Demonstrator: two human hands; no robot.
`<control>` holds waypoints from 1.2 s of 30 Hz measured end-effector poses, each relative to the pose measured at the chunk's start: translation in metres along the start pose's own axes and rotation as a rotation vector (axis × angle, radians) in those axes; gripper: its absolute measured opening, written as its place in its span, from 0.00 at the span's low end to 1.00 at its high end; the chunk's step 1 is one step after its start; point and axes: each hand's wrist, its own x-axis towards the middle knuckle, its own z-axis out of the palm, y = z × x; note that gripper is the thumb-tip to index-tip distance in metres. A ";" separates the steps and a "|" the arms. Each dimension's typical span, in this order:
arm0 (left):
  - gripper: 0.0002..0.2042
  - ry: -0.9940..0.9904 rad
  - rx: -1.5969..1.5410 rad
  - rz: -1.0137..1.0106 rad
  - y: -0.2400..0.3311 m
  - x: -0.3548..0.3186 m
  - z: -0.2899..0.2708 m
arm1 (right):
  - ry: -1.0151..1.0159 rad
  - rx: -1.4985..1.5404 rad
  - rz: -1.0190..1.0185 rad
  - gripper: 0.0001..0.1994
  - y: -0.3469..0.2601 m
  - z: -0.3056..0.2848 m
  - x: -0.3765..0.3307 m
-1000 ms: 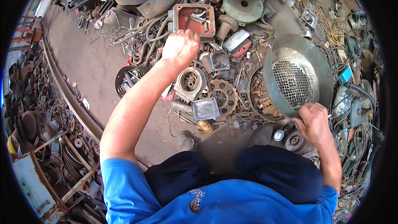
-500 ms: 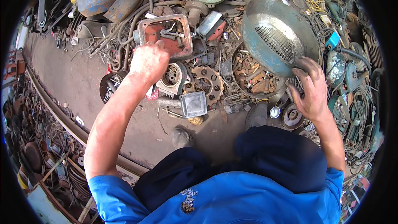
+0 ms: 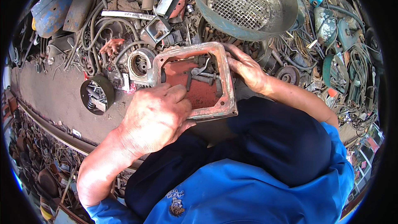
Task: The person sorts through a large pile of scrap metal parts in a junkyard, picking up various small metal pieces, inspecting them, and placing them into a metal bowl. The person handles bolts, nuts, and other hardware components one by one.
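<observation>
A rusty, red-painted metal housing (image 3: pixel 213 110), open at the top, is held tilted in front of my knees. Loose bolts (image 3: pixel 205 76) and small metal pieces lie on its red floor. My left hand (image 3: pixel 155 114) is closed on the near left part of its rim, fingers curled over the edge. On the opposite side, my right hand (image 3: pixel 248 68) grips the housing by its right wall; part of those fingers is hidden behind it. Beyond the housing sits a large round green metal pan (image 3: pixel 203 14) with a perforated bottom, over a heap of rusty bolts.
To the left stands a round metal can (image 3: pixel 110 93) holding scrap parts. A ring-shaped casting (image 3: pixel 135 67) lies by the housing. Hoses, a blue curved metal sheet (image 3: pixel 54 12) and motor parts spread across the far side. Tangled cables (image 3: pixel 358 70) pile up at the right.
The housing has come nearer, towards my knees, in my left hand. My right hand has left the green pan's edge and taken hold of the housing. The view has shifted.
</observation>
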 end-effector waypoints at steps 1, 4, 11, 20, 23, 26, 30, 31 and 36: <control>0.14 -0.009 -0.103 0.023 0.000 0.007 -0.004 | -0.026 0.080 0.057 0.29 0.002 -0.006 -0.006; 0.18 -0.082 -0.256 0.003 -0.012 0.037 -0.009 | 0.053 0.251 0.179 0.25 0.006 -0.019 -0.025; 0.21 -0.063 -0.317 -0.022 -0.027 0.093 -0.015 | 0.303 0.262 0.222 0.19 -0.008 -0.039 -0.053; 0.19 -0.165 -0.288 -0.086 -0.020 0.114 -0.004 | 0.338 0.195 0.375 0.16 -0.029 -0.040 -0.065; 0.19 -0.084 -0.349 -0.057 -0.015 0.110 -0.012 | 0.362 0.219 0.357 0.17 -0.038 -0.043 -0.066; 0.20 -0.104 -0.289 -0.022 -0.010 0.114 -0.012 | 0.337 0.163 0.390 0.18 -0.045 -0.043 -0.066; 0.19 -0.062 -0.383 0.015 -0.001 0.103 -0.007 | 0.343 0.147 0.389 0.17 -0.047 -0.038 -0.067; 0.20 -0.024 -0.354 0.075 -0.002 0.098 -0.008 | 0.319 0.126 0.351 0.15 -0.048 -0.037 -0.068; 0.17 -0.003 -0.269 0.076 0.010 0.068 0.009 | 0.346 -0.192 0.279 0.19 -0.042 -0.030 -0.067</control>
